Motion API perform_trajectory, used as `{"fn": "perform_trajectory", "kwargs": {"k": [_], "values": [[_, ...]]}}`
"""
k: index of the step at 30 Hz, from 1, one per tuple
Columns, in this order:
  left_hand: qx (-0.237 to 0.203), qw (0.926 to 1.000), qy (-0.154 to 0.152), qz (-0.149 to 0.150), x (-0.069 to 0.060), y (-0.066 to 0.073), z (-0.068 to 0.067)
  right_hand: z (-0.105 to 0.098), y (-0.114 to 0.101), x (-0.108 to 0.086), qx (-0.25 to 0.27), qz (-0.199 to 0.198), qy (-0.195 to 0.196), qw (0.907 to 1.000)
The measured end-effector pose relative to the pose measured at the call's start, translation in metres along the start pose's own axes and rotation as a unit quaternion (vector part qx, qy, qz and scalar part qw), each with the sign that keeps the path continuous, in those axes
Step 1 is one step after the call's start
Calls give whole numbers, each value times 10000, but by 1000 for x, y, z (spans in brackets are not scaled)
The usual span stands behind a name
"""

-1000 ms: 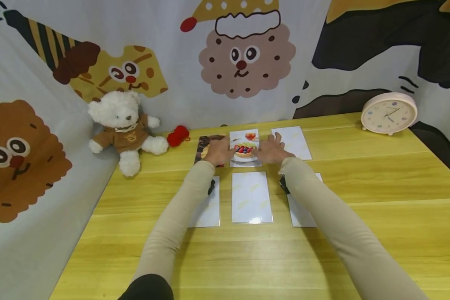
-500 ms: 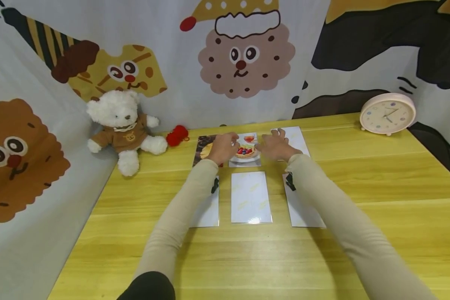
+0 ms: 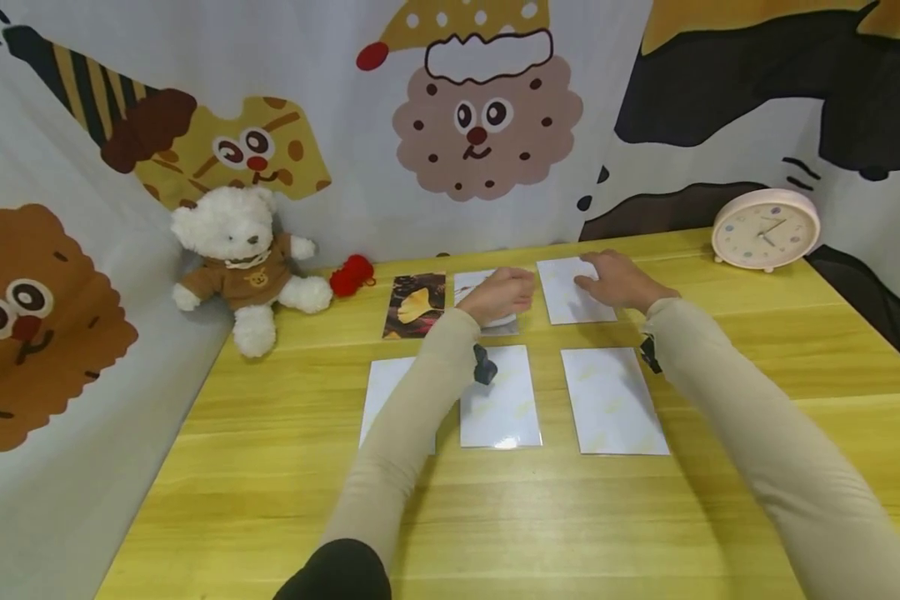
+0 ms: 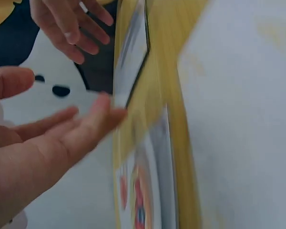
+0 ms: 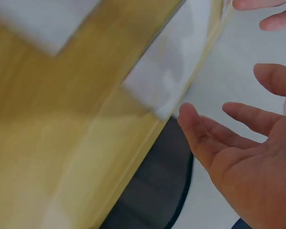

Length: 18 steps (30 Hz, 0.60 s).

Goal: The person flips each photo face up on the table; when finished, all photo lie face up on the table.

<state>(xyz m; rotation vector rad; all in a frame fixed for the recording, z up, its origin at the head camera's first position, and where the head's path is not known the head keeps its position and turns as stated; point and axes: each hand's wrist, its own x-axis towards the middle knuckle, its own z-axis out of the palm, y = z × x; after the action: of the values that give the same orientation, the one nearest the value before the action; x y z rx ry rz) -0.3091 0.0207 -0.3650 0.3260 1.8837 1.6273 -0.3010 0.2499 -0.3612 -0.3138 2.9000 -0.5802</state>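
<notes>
In the head view the left hand (image 3: pixel 499 295) hovers over the middle back card (image 3: pixel 468 283), covering most of its picture; the left wrist view shows its fingers (image 4: pixel 81 129) spread and holding nothing. Beside it, the right hand (image 3: pixel 621 282) is at the right edge of a white back card (image 3: pixel 566 287), with loosely spread, empty fingers (image 5: pixel 248 119) in the right wrist view. A card with a yellow leaf picture (image 3: pixel 415 306) lies at the back left. Three white cards form the front row: left (image 3: pixel 384 387), middle (image 3: pixel 506 408) and right (image 3: pixel 613 404).
A white teddy bear (image 3: pixel 247 275) in a brown top sits at the table's back left, with a red object (image 3: pixel 352 275) beside it. A pink clock (image 3: pixel 767 229) stands at the back right. A patterned cloth (image 3: pixel 345 125) hangs behind the wooden table (image 3: pixel 540 525).
Both hands have moved right: the left from the leaf card to over the middle back card, the right to the far edge of the white back card. The leaf card is now uncovered.
</notes>
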Motion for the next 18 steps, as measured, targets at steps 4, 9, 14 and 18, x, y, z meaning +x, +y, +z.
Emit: {"fn": "perform_trajectory", "kwargs": {"k": [4,9,14,18], "values": [[221,9997,104,-81,8,3,17,3,14,-11,80,75,-44,9999],[426,9968,637,-220,12,2,32,16,13,-19,68,31,82,9999],[-304,9856,1657,143,18,-4,36,18,4,-19,-39,60,169,9998],[-973,9750,1912,571,24,-6,34,16,-3,-16,129,40,-6,9999]]}}
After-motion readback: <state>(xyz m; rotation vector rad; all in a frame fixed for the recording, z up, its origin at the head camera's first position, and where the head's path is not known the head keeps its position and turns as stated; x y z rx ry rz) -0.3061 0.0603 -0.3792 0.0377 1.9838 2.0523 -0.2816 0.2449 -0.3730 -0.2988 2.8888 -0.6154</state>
